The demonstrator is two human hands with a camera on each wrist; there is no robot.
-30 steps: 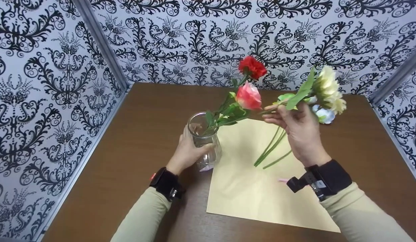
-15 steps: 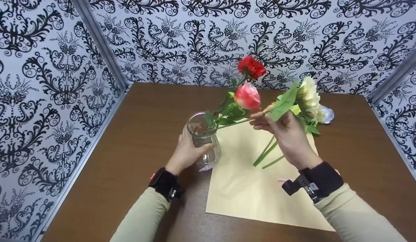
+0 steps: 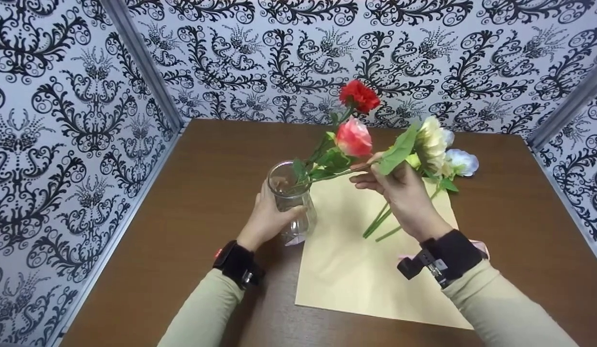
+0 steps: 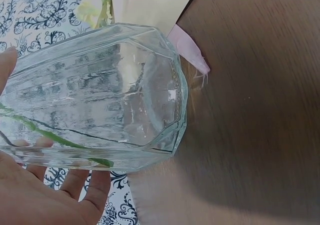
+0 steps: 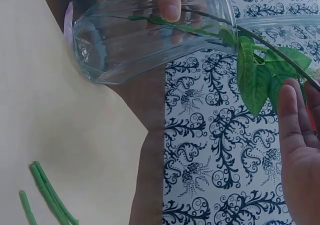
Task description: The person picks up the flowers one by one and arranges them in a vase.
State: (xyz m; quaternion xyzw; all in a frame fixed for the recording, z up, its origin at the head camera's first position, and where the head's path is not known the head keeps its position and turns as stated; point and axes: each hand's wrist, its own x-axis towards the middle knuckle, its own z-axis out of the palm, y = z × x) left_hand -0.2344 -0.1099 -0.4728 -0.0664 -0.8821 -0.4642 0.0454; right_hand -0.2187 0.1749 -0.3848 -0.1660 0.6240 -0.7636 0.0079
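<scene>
My left hand (image 3: 268, 218) grips a clear glass vase (image 3: 305, 222), fingers and thumb around its side. A red carnation (image 3: 359, 95) and a pink rose (image 3: 354, 137) lean right out of its mouth. With my right hand (image 3: 410, 205) I pinch the stem of a cream flower (image 3: 431, 143) bearing a large green leaf (image 3: 399, 150). That stem slants down left to the vase's mouth, and its lower end is at or inside the rim. Green stems show through the glass (image 4: 100, 92) in the left wrist view; in the right wrist view a dark stem (image 5: 272, 46) reaches my fingers.
Tan paper (image 3: 346, 279) lies on the brown table (image 3: 216, 159). Pale blue flowers (image 3: 462, 163) lie across its far right, their cut green stems (image 3: 376, 222) on the paper. A pink strip (image 3: 481, 247) lies near my right wrist. Pinkish material (image 4: 189, 49) sits by the vase's base.
My right hand has moved left and slightly down, bringing the cream flower's stem to the vase's mouth. The left hand and vase have stayed in place.
</scene>
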